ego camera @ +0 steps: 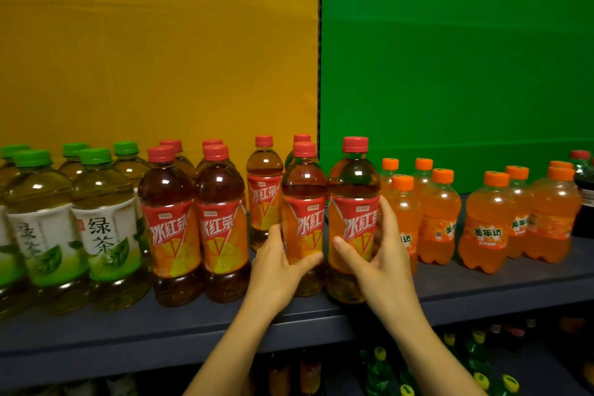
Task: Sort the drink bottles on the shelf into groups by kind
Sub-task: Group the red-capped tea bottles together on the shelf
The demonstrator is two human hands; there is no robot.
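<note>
Lower shelf: bottles [475, 360] with yellow caps and green bodies stand dim below the shelf edge, along with some darker ones, too shadowed to read.
Shelf [160, 331]: a dark grey board running across the view, carrying all the drinks.
Left hand [279, 264]: wrapped around the lower half of a red-capped iced tea bottle [303, 219], thumb across the front of the label, fingers behind it; the bottle stands upright on the shelf.
Right hand [382, 254]: closed around a second iced tea bottle [352, 219] just beside the first, thumb on the label front, fingers curled round its right side; this bottle is also upright, near the front edge.
The two held bottles: side by side, touching or nearly so, in the middle of the shelf.
Iced tea group [193, 219]: more red-capped bottles with red and orange labels stand just left of the hands, in front and back rows.
Green tea group [103, 222]: green-capped bottles with white and green labels fill the far left.
Orange soda group [485, 222]: small orange-capped bottles stand to the right of the right hand, some close together, one set slightly apart.
Dark bottle [583, 190]: red-capped, at the far right edge, partly cut off.
Back panels: yellow [160, 42] behind the teas, green [450, 42] behind the sodas.
</note>
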